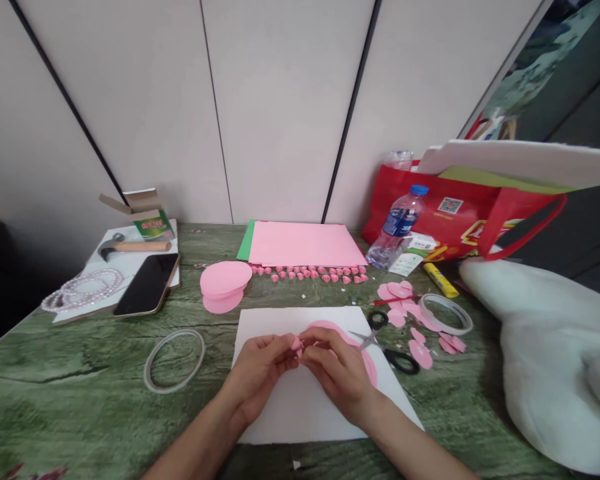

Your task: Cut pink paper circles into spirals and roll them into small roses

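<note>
My left hand and my right hand meet over a white sheet, fingers pinched together on a small pink paper piece. A pink paper circle lies on the sheet under my right hand. Black-handled scissors rest just right of my right hand. A row of small folded pink pieces runs along the front of a stack of pink sheets.
A stack of pink circles, a phone, a hammer, beads and a tape ring lie left. Pink petals, a second tape ring, a glue stick, a bottle, a red bag and white fabric lie right.
</note>
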Motion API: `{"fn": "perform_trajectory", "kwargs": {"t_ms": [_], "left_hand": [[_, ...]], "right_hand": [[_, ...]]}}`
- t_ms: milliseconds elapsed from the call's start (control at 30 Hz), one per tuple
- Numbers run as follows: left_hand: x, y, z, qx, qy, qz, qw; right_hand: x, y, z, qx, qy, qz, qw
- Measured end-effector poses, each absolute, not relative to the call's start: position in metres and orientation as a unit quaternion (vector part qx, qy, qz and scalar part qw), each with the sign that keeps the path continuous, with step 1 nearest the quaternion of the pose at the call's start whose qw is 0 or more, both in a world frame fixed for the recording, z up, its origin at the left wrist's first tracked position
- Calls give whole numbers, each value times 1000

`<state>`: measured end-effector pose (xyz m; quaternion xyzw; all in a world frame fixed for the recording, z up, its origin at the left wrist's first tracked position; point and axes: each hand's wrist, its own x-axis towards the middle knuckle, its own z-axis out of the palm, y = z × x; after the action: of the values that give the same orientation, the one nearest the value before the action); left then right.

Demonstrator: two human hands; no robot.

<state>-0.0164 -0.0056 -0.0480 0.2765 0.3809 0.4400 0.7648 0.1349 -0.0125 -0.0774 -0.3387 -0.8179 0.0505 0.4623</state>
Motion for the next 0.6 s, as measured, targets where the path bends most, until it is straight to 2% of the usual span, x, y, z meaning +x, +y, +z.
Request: {"fn": "perform_trajectory", "kwargs": {"t_ms": [133, 600], "left_hand": [[-17, -6, -46, 286, 401, 444, 749], [-13, -6, -43, 335, 434, 454, 702]], "right_hand": [[135, -12, -80, -341, -807, 56, 479], [135, -13, -78, -358, -817, 57, 448]]}}
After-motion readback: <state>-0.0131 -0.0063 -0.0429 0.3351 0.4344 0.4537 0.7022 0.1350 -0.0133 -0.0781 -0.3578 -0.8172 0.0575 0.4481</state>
